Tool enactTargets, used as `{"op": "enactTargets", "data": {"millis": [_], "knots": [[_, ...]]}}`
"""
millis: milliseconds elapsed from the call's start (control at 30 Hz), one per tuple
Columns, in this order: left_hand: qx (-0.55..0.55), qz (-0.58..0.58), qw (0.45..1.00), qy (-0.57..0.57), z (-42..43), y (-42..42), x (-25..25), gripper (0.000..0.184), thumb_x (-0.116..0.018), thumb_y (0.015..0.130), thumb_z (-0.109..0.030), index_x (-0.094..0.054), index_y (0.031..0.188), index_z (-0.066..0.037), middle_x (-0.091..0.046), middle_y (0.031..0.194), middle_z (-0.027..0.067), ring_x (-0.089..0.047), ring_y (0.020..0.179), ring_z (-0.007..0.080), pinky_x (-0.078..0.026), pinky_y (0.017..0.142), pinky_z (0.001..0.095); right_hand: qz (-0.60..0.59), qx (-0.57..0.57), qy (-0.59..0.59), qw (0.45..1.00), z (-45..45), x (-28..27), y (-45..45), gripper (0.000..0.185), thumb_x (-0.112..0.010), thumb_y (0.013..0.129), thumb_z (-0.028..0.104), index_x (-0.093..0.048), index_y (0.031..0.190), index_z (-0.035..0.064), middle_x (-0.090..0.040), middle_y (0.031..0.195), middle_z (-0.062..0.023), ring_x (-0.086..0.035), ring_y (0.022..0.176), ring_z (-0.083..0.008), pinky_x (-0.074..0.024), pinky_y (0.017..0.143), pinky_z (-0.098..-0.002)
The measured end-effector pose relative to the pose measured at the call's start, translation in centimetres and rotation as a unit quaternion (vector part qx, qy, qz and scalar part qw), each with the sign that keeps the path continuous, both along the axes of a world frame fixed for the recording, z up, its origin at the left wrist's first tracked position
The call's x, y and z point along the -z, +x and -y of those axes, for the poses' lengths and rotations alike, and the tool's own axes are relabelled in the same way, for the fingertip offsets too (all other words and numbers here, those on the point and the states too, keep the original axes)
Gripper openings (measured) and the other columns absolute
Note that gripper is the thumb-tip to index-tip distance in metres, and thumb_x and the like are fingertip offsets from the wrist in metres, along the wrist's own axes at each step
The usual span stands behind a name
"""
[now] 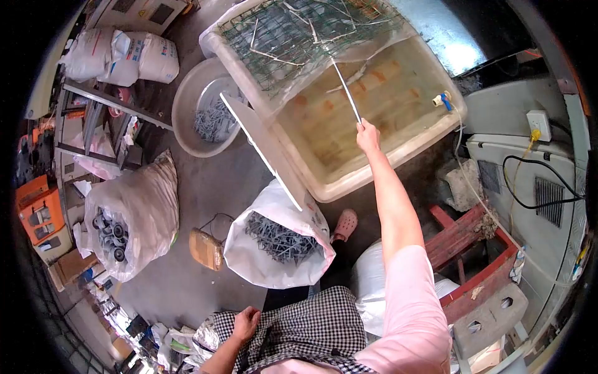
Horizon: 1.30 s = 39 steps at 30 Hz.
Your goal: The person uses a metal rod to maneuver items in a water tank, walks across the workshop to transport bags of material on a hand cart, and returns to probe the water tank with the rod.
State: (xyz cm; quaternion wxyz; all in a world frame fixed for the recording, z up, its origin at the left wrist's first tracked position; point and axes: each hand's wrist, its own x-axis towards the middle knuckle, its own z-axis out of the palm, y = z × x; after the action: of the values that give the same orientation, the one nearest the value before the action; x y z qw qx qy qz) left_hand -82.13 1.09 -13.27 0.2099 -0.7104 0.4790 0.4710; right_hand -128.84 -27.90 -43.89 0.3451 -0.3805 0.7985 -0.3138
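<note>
My right hand (368, 136) is stretched forward over a large plastic tub (349, 185) of murky water. It is closed around the near end of a thin, light-coloured rod (346, 89). The rod's far end reaches the edge of a green wire mesh (268, 47), which lies over the far part of the tub with pale strips on it. My left hand (247, 323) is by the checkered apron (311, 321) at my waist, its fingers curled; whatever they hold, if anything, is hidden.
A white sack of thin grey plastic pieces (240, 258) stands before the tub, beside a white board (265, 149). Left are a round basin (187, 118), a sack of dark round parts (146, 206) and a small stool (205, 249). A red metal frame (483, 274) stands right.
</note>
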Motion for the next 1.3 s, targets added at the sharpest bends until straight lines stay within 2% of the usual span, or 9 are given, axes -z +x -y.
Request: {"op": "enactTargets", "data": {"millis": [200,267,533,733,933,1067,1133,1233,1300], "knots": [[0.04,-0.042,0.998,-0.034,0.3,-0.3,0.1,0.018,-0.055,0.083,-0.018,-0.058,0.083,0.0,-0.06,0.065,0.0104,-0.057,0.058,0.0168,-0.045,0.057,0.0291,0.023,0.027,0.031,0.999,-9.1,-3.6,0.4,0.02,-0.047,0.086,0.019,-0.054,0.1,0.0073,-0.057,0.084,-0.0236,-0.052,0.085,-0.0425,-0.042,0.069,-0.0458],[0.025,-0.03,0.999,-0.003,2.0,-1.7,-1.3,0.022,-0.055,0.081,-0.022,-0.06,0.086,-0.002,-0.061,0.075,0.0173,-0.06,0.071,0.0306,-0.047,0.065,0.0362,0.022,0.033,0.061,0.997,-15.5,-7.9,1.2,0.025,-0.046,0.087,0.018,-0.054,0.107,0.0058,-0.056,0.092,-0.0243,-0.052,0.09,-0.0414,-0.0432,0.073,-0.0449],[0.11,-0.044,0.993,-0.025,3.4,-1.7,-2.7,0.022,-0.056,0.08,-0.021,-0.059,0.087,0.0,-0.061,0.077,0.0189,-0.06,0.073,0.033,-0.047,0.067,0.0375,-0.024,0.084,0.179,0.98,-33.6,-16.4,4.6,0.038,-0.043,0.089,0.025,-0.043,0.126,0.0162,-0.058,0.089,-0.0263,-0.055,0.081,-0.0428,-0.0429,0.067,-0.048],[0.111,-0.037,0.992,-0.045,4.1,-3.0,-5.4,0.021,-0.057,0.079,-0.021,-0.059,0.086,-0.001,-0.061,0.077,0.0191,-0.06,0.073,0.0315,-0.047,0.067,0.0367,-0.057,0.012,0.154,0.986,-32.5,-17.6,5.8,0.041,-0.043,0.089,0.027,-0.039,0.128,0.0161,-0.059,0.086,-0.0237,-0.056,0.077,-0.0423,-0.0445,0.066,-0.0475],[0.101,-0.017,0.991,-0.081,1.7,-1.1,-5.7,0.022,-0.056,0.08,-0.022,-0.058,0.085,-0.001,-0.06,0.078,0.019,-0.06,0.075,0.0329,-0.047,0.067,0.0372,-0.076,-0.057,0.055,0.994,-24.5,-9.1,7.0,0.043,-0.041,0.089,0.015,-0.031,0.131,0.0128,-0.054,0.095,-0.0258,-0.053,0.083,-0.0434,-0.0431,0.069,-0.0477],[0.028,-0.022,0.995,-0.093,0.0,1.6,-7.1,0.021,-0.055,0.08,-0.021,-0.058,0.086,-0.001,-0.06,0.077,0.0197,-0.059,0.075,0.0338,-0.047,0.067,0.0383,-0.075,-0.1,0.356,0.926,-21.0,-8.1,8.6,0.071,-0.057,0.08,0.024,-0.014,0.137,0.0237,-0.038,0.12,-0.0184,-0.042,0.107,-0.0409,-0.038,0.086,-0.0531],[-0.005,0.001,0.993,-0.117,-1.6,4.4,-7.2,0.022,-0.055,0.079,-0.022,-0.059,0.085,-0.002,-0.06,0.077,0.0194,-0.059,0.075,0.0345,-0.046,0.067,0.0389,-0.08,-0.112,0.352,0.926,-21.5,-9.1,9.5,0.069,-0.059,0.078,0.025,-0.021,0.136,0.0208,-0.034,0.126,-0.0189,-0.039,0.112,-0.0381,-0.0358,0.092,-0.0478],[-0.068,0.012,0.989,-0.128,-3.3,8.9,-7.9,0.021,-0.056,0.077,-0.022,-0.059,0.082,-0.002,-0.061,0.076,0.0192,-0.06,0.074,0.0337,-0.047,0.067,0.04,-0.078,-0.155,0.218,0.96,-26.0,-10.9,10.5,0.056,-0.057,0.078,0.026,-0.04,0.123,-0.0028,-0.041,0.121,-0.0285,-0.038,0.114,-0.0393,-0.0314,0.096,-0.0437],[-0.11,-0.015,0.979,-0.169,-5.3,12.9,-7.4,0.022,-0.056,0.076,-0.023,-0.06,0.081,-0.002,-0.061,0.077,0.019,-0.059,0.075,0.0337,-0.047,0.068,0.0404,-0.098,-0.17,0.224,0.955,-30.2,-11.3,11.2,0.054,-0.055,0.08,0.028,-0.041,0.122,-0.0029,-0.044,0.114,-0.031,-0.042,0.107,-0.0416,-0.0335,0.094,-0.0426]]}}
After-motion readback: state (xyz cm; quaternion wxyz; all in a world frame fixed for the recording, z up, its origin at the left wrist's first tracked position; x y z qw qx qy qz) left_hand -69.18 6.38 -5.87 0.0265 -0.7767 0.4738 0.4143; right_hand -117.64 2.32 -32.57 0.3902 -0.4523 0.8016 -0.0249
